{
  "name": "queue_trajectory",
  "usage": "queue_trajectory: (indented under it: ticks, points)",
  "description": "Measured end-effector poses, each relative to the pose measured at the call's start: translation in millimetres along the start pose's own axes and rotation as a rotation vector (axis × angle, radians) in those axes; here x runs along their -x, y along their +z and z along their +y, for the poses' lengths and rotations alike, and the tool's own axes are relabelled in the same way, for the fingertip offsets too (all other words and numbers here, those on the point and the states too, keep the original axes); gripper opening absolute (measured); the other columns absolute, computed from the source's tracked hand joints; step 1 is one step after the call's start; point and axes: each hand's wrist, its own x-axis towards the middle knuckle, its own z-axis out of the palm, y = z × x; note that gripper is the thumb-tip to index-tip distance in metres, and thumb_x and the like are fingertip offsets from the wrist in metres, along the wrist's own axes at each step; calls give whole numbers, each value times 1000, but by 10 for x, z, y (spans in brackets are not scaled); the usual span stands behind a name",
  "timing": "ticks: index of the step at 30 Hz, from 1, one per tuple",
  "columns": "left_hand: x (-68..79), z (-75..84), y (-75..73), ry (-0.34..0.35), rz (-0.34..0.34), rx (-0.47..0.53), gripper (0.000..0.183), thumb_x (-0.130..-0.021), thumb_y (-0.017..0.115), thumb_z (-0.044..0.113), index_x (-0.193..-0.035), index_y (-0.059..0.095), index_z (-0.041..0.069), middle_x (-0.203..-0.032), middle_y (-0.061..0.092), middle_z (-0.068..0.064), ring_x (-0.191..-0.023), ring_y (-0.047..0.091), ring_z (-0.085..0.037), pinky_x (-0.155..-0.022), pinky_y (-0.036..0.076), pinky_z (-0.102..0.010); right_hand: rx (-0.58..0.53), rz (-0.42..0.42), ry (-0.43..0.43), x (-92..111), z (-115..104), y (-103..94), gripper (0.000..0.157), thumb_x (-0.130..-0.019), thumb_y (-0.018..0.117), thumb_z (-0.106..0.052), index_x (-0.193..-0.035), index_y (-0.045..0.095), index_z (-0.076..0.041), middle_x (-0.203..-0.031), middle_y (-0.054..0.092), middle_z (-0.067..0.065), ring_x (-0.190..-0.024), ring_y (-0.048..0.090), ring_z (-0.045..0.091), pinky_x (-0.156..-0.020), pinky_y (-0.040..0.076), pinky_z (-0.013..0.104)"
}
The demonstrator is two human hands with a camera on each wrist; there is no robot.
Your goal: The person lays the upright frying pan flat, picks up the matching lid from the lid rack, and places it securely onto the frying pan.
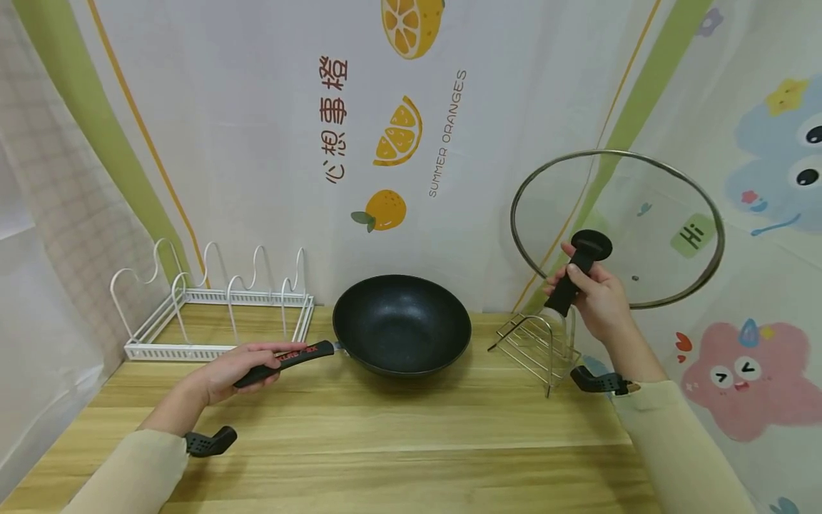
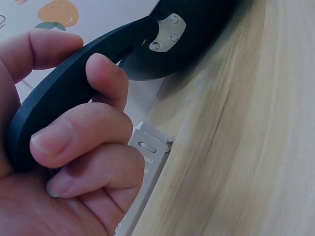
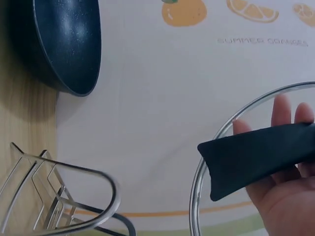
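A black wok [image 1: 401,328] is at the back middle of the wooden table, its handle [image 2: 64,83] pointing left. My left hand [image 1: 240,368] grips that handle, fingers curled under it and thumb along the side. On the right, my right hand [image 1: 594,293] holds a clear glass lid [image 1: 642,207] by its long black handle [image 3: 256,157]. The lid stands nearly upright in the air, its metal rim facing me. Just below and left of this hand is a small metal wire rack [image 1: 536,350]. Whether the wok's base touches the table I cannot tell.
A white wire rack [image 1: 218,350] with tall curved dividers stands at the back left. Behind the table hangs a white curtain [image 1: 270,143] printed with oranges. To the right, another cloth [image 1: 783,300] shows cartoon figures. Wooden table [image 1: 385,457] runs toward me.
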Motion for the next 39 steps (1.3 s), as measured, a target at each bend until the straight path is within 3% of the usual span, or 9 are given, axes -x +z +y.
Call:
queue_trajectory:
  ticks: [14,19,30,35,39]
  points:
    - [0,11,13,0,7,-10,53,-108,53,13,-161,57,16,-82,64,2,-59,49,-3,-50,38,-15,-63,-40,2,17,16,288,50,-115,53,-12,-163,43,-2,-96,70,6,-86,74,21,-86,70,45]
    - [-2,16,17,2,10,-15,53,-108,53,13,-161,57,15,-82,64,2,-59,50,-3,-49,38,-15,-44,-19,28,23,47,390,53,-116,52,-17,-165,40,0,-93,69,3,-79,70,17,-79,70,39]
    - [0,-1,18,3,6,-1,54,-108,53,14,-162,55,14,-83,65,2,-60,51,-3,-49,39,-15,-156,5,143,3,124,565,37,-119,44,-27,-153,50,-14,-91,62,-2,-71,60,13,-68,61,31]
    - [-3,-8,10,7,7,-4,53,-108,52,14,-162,56,15,-83,64,1,-58,47,-3,-50,37,-17,-112,38,182,-20,171,611,43,-119,40,-33,-156,45,-10,-86,57,-6,-64,52,9,-59,52,23]
    - [-3,-14,9,10,9,-8,53,-108,52,13,-162,56,15,-83,64,1,-57,47,-3,-51,36,-18,-86,56,196,-25,222,653,37,-120,37,-33,-146,48,-8,-84,54,-8,-61,49,8,-55,49,22]
